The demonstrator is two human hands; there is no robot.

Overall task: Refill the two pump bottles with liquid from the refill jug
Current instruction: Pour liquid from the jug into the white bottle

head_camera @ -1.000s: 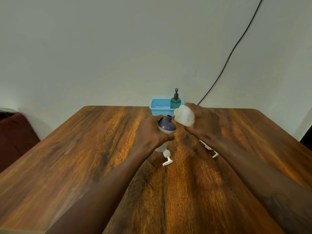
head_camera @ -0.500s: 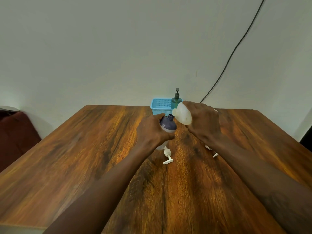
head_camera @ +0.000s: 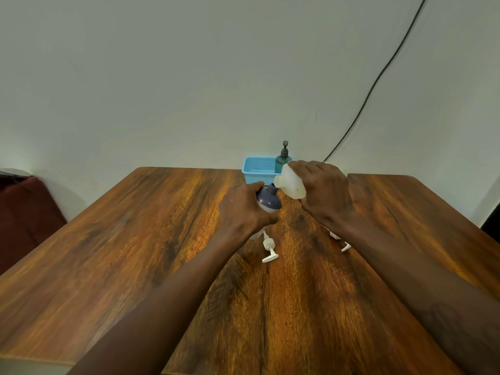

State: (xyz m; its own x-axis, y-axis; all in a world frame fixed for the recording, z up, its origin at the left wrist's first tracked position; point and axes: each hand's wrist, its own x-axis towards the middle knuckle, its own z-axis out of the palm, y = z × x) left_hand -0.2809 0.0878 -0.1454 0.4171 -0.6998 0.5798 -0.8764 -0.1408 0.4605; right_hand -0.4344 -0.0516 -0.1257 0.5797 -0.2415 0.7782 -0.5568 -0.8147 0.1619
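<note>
1. The right hand (head_camera: 326, 193) is wrapped around the translucent white refill jug (head_camera: 290, 184), tipped so its mouth sits just beside the open neck of the purple pump bottle (head_camera: 267, 200).
2. The left hand (head_camera: 243, 209) grips that bottle's body, steadying it on the wooden table (head_camera: 135, 239).
3. Whether liquid is flowing is too small to tell; this fill looks underway, not finished.
4. A white pump head (head_camera: 269, 247) lies near the bottle, and a second one (head_camera: 342, 243) shows beneath the right forearm, so recapping remains.
5. A green pump bottle (head_camera: 282, 158) stands capped by the blue basket (head_camera: 259, 169).
</note>
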